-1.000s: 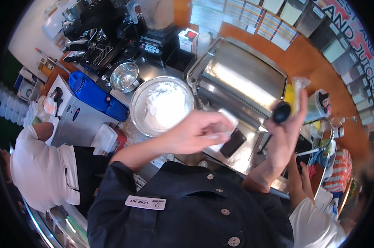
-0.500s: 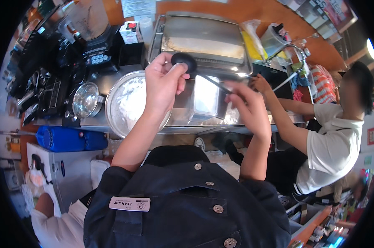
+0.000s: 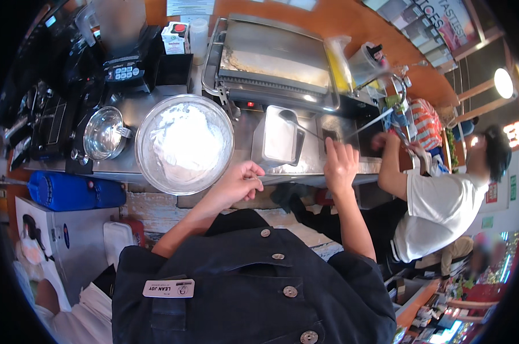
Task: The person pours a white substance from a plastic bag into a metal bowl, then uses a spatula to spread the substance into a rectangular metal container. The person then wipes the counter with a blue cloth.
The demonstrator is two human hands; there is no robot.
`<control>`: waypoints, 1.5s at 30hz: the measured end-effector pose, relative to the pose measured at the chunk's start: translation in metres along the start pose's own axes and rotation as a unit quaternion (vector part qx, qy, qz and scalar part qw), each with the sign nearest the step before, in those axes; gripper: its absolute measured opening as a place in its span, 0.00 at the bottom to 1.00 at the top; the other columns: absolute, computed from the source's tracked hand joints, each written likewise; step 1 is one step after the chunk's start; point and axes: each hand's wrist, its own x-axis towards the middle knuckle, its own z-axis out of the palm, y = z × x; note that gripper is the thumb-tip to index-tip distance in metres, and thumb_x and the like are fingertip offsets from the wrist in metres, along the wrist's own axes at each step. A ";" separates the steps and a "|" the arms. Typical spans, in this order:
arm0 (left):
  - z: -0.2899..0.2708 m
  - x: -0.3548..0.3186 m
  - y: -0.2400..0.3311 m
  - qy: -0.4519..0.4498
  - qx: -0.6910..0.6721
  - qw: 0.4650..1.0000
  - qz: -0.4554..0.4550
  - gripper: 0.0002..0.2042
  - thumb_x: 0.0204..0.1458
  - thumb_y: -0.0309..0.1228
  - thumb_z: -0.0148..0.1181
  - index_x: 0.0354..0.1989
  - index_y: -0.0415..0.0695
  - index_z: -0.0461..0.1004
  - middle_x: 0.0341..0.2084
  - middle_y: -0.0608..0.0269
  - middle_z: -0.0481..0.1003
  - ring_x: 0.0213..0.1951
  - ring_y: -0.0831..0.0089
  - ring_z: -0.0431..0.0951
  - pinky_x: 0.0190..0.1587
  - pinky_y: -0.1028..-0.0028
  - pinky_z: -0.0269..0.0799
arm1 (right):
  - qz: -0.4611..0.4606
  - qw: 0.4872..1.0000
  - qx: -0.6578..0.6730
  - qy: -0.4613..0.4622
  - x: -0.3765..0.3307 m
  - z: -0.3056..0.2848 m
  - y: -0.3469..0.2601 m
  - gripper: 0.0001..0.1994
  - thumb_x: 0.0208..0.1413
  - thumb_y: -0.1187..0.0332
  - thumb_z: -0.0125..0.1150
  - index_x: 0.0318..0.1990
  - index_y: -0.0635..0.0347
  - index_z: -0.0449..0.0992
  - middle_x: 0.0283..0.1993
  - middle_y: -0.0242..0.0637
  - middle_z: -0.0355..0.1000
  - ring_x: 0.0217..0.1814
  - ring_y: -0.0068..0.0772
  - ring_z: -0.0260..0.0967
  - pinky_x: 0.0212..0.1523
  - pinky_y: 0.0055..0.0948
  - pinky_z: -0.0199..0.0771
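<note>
My right hand (image 3: 341, 165) is closed on the handle end of a long black spoon (image 3: 288, 116). The spoon's round head rests inside a tall rectangular container (image 3: 260, 144) with pale walls, near its far rim. Just left of that container, my left hand (image 3: 240, 183) is held low by the counter's front edge, fingers loosely curled and apart, with nothing in it. Beside it stands a large round bowl (image 3: 142, 153) with a bright white mass (image 3: 182, 135) inside.
A contact grill (image 3: 273, 54) stands behind the container. A small metal bowl (image 3: 103, 136) and a blender base (image 3: 124, 71) are at left. On the right, a co-worker in a white shirt (image 3: 434, 212) reaches toward the sink faucet (image 3: 400, 83).
My left hand has left the spoon's head and dropped toward me. The spoon has gone from above the counter into the rectangular container, with my right hand on its handle.
</note>
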 end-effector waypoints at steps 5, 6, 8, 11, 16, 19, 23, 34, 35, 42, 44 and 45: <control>0.023 0.011 -0.016 0.080 -0.140 0.987 -0.006 0.30 0.48 0.19 0.51 0.60 0.39 0.47 0.44 0.46 0.70 0.23 0.73 0.74 0.26 0.77 0.71 | -0.028 0.999 0.032 -0.019 0.010 -0.001 0.000 0.16 0.35 0.79 0.53 0.37 0.62 0.76 0.31 0.34 0.70 0.30 0.35 0.65 0.30 0.32 0.63; 0.027 0.014 -0.016 0.099 -0.155 0.983 0.012 0.32 0.48 0.18 0.51 0.62 0.40 0.45 0.47 0.44 0.69 0.24 0.72 0.74 0.27 0.77 0.71 | -0.026 0.997 0.051 -0.042 0.011 -0.003 -0.003 0.15 0.35 0.79 0.53 0.36 0.61 0.76 0.30 0.33 0.70 0.30 0.35 0.66 0.30 0.32 0.64; 0.029 0.018 -0.018 0.114 -0.178 0.977 0.037 0.36 0.47 0.16 0.50 0.64 0.42 0.41 0.50 0.41 0.65 0.26 0.70 0.75 0.28 0.76 0.72 | 0.003 0.990 0.122 -0.071 0.012 -0.005 -0.009 0.14 0.36 0.79 0.53 0.34 0.59 0.76 0.28 0.35 0.69 0.30 0.39 0.67 0.30 0.34 0.68; 0.033 0.025 -0.022 0.100 -0.202 0.973 0.056 0.39 0.46 0.15 0.49 0.67 0.44 0.37 0.53 0.37 0.62 0.28 0.68 0.77 0.30 0.75 0.73 | 0.079 0.973 0.169 -0.139 0.012 -0.010 -0.019 0.13 0.38 0.80 0.53 0.35 0.58 0.77 0.27 0.39 0.69 0.28 0.43 0.68 0.29 0.38 0.68; 0.036 0.029 -0.027 0.084 -0.207 0.972 0.080 0.39 0.45 0.13 0.47 0.67 0.42 0.36 0.53 0.33 0.61 0.30 0.67 0.78 0.33 0.76 0.74 | 0.226 0.918 0.256 -0.203 0.016 -0.013 -0.023 0.09 0.47 0.75 0.53 0.33 0.62 0.79 0.31 0.47 0.75 0.34 0.51 0.72 0.37 0.40 0.72; 0.036 0.031 -0.028 0.098 -0.195 0.972 0.087 0.38 0.45 0.13 0.46 0.67 0.40 0.37 0.53 0.31 0.61 0.31 0.66 0.78 0.34 0.75 0.75 | 0.276 0.879 0.300 -0.246 0.015 0.000 -0.014 0.11 0.47 0.76 0.51 0.36 0.64 0.79 0.27 0.47 0.75 0.30 0.44 0.74 0.35 0.33 0.72; 0.037 0.029 -0.028 0.103 -0.208 0.968 0.091 0.37 0.46 0.13 0.46 0.66 0.39 0.39 0.53 0.32 0.61 0.32 0.65 0.79 0.35 0.75 0.75 | 0.336 0.777 0.456 -0.274 0.005 0.014 0.003 0.12 0.47 0.78 0.50 0.38 0.70 0.78 0.22 0.39 0.73 0.23 0.25 0.69 0.27 0.23 0.66; 0.038 0.001 -0.019 0.158 -0.238 0.952 0.107 0.34 0.43 0.12 0.45 0.63 0.38 0.48 0.55 0.34 0.60 0.37 0.61 0.78 0.38 0.73 0.74 | 0.480 0.605 0.594 -0.227 -0.021 0.008 0.002 0.14 0.51 0.78 0.50 0.45 0.75 0.73 0.23 0.31 0.70 0.14 0.11 0.53 0.13 0.15 0.48; 0.037 -0.002 -0.020 0.155 -0.235 0.953 0.111 0.34 0.42 0.11 0.45 0.63 0.38 0.49 0.55 0.34 0.60 0.37 0.61 0.78 0.38 0.73 0.74 | 0.483 0.601 0.595 -0.227 -0.022 0.008 0.002 0.14 0.51 0.78 0.51 0.45 0.75 0.72 0.24 0.31 0.69 0.14 0.11 0.52 0.13 0.15 0.47; 0.031 -0.035 -0.022 0.156 -0.242 0.948 0.135 0.30 0.43 0.12 0.45 0.60 0.36 0.51 0.52 0.36 0.64 0.37 0.62 0.78 0.38 0.73 0.74 | 0.494 0.606 0.588 -0.205 -0.035 0.013 0.007 0.14 0.50 0.76 0.54 0.45 0.73 0.71 0.23 0.30 0.68 0.13 0.11 0.50 0.13 0.15 0.45; 0.028 -0.051 -0.025 0.161 -0.240 0.946 0.148 0.27 0.44 0.13 0.45 0.57 0.36 0.54 0.48 0.41 0.68 0.36 0.64 0.78 0.38 0.74 0.73 | 0.479 0.596 0.613 -0.196 -0.025 0.005 0.007 0.13 0.52 0.78 0.53 0.46 0.72 0.71 0.24 0.31 0.69 0.13 0.11 0.50 0.12 0.14 0.45; 0.024 -0.061 -0.026 0.176 -0.235 0.943 0.158 0.27 0.44 0.13 0.45 0.57 0.36 0.54 0.48 0.42 0.69 0.35 0.65 0.78 0.37 0.74 0.73 | 0.478 0.576 0.634 -0.196 -0.020 0.001 0.006 0.13 0.53 0.78 0.51 0.46 0.72 0.71 0.23 0.31 0.68 0.14 0.11 0.50 0.12 0.14 0.45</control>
